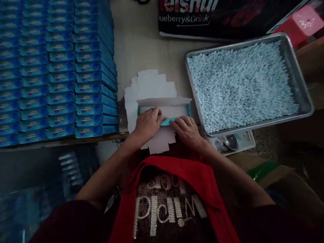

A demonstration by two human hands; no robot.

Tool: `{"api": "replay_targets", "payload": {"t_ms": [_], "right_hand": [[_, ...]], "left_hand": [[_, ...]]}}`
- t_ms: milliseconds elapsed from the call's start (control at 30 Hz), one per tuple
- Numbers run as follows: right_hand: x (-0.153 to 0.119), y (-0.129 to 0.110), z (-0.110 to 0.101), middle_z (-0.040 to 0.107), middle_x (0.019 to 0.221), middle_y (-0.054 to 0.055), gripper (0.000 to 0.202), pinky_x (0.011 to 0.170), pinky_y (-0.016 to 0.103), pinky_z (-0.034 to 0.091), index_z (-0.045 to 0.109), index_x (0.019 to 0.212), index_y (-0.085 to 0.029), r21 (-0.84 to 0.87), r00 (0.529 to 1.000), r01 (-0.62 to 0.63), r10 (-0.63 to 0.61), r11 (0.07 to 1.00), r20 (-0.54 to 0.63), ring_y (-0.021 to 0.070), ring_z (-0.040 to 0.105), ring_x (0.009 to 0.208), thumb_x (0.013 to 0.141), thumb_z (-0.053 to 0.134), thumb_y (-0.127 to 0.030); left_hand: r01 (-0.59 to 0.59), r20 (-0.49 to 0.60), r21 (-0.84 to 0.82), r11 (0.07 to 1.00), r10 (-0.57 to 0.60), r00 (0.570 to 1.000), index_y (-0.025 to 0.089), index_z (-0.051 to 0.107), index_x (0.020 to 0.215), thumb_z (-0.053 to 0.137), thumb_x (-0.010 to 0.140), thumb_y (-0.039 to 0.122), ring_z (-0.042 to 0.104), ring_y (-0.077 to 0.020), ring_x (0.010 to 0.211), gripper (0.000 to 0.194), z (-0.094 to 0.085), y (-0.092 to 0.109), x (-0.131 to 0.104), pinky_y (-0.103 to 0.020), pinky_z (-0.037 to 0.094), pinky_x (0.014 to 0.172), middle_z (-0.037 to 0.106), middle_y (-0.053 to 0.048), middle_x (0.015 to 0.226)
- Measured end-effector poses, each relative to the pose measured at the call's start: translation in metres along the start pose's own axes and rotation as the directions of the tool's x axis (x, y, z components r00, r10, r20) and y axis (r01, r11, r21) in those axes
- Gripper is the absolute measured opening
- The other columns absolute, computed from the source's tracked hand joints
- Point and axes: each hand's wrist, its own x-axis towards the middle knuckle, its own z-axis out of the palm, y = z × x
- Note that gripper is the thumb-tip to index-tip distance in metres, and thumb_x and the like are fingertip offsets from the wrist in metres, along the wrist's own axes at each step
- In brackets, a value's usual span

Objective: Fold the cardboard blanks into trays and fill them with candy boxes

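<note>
A small folded carton point(164, 101), white inside with blue-green outer sides, stands partly formed in front of me, its long top flap upright. My left hand point(148, 122) grips its near side, thumb and fingers pinched on the cardboard edge. Just to the right, my right hand point(186, 129) presses the fingertips on the same blue-green near edge. Underneath lie flat white carton blanks point(152, 82) in a fanned pile, some sticking out toward my apron point(174, 162). The carton's inside looks bare where it shows; part of it is hidden by my left hand.
Many blue packs point(59, 76) stand stacked in columns at left. At right sits a metal tray point(257, 125) of pale blue-white small pellets point(240, 84). Behind it are a black printed box point(187, 27) and a pink-red plastic thing point(301, 25). Below it is a white basket point(250, 143).
</note>
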Motion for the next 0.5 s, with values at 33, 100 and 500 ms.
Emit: {"api": "replay_targets", "payload": {"t_ms": [33,100,500], "right_hand": [[0.001,-0.001,0.006,0.067,0.115,0.012,0.032,0.088,0.041,0.039,0.068,0.130,-0.020,0.003,1.000,-0.009,0.009,1.000,0.019,0.0278,0.047,0.108,0.106,0.048,-0.016],[0.009,-0.002,0.009,0.067,0.116,0.012,0.030,0.087,0.041,0.037,0.069,0.126,-0.020,0.006,0.997,-0.014,0.013,1.000,0.074,0.0282,0.047,0.104,0.107,0.046,-0.018],[0.052,-0.010,-0.002,0.069,0.101,0.018,0.043,0.072,0.037,0.036,0.064,0.109,-0.014,-0.030,0.925,-0.140,0.142,0.990,0.353,0.0293,0.061,0.094,0.113,0.038,-0.049]], "left_hand": [[-0.061,-0.119,0.029,0.998,0.064,0.991,0.019,0.070,0.115,0.057,0.107,0.043,0.064,-0.0322,0.111,0.029,0.005,-0.003,-0.007,-0.043,0.047,0.095,0.073,-0.014,0.119],[-0.183,-0.284,0.131,0.974,0.214,0.935,0.018,0.069,0.120,0.057,0.107,0.044,0.060,-0.0336,0.115,0.031,0.019,-0.008,-0.025,-0.047,0.045,0.102,0.070,-0.016,0.125],[-0.135,-0.141,0.258,0.957,0.175,0.974,0.021,0.068,0.097,0.044,0.108,0.058,0.061,-0.0315,0.097,0.045,0.033,-0.017,-0.024,-0.041,0.043,0.077,0.069,-0.014,0.097]]}}
